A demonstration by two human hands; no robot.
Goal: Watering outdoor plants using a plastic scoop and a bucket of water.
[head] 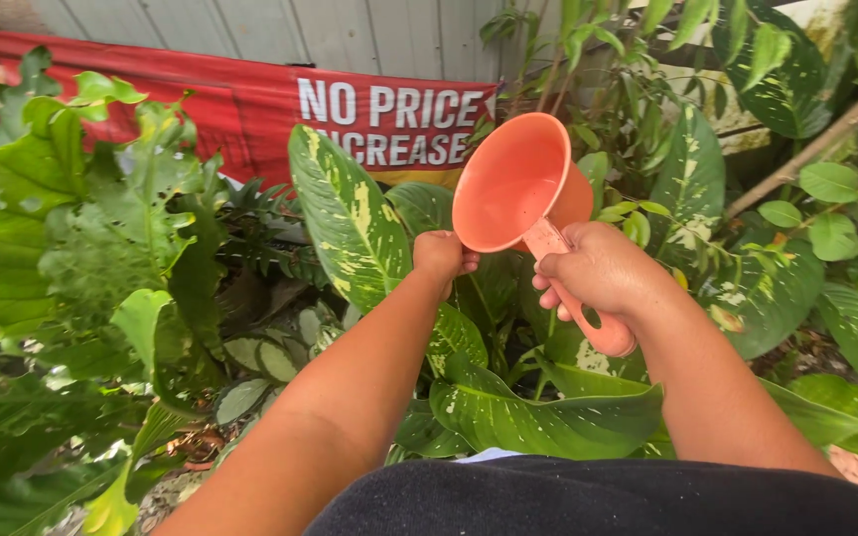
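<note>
My right hand (pixel 600 270) grips the handle of an orange plastic dipper (pixel 518 184), whose round cup is tilted with its opening toward me. The inside of the cup looks wet. My left hand (pixel 441 255) is curled just under the lower left rim of the cup, touching or nearly touching it. Both forearms reach out over large green leaves with cream speckles (pixel 350 213). The end of the handle sticks out below my right hand.
Dense potted and ground plants surround me, with broad lobed leaves (pixel 71 218) at the left and spotted leaves (pixel 777 288) at the right. A red banner (pixel 201 99) hangs on a pale panelled wall behind. A bamboo pole (pixel 806 149) slants at the right.
</note>
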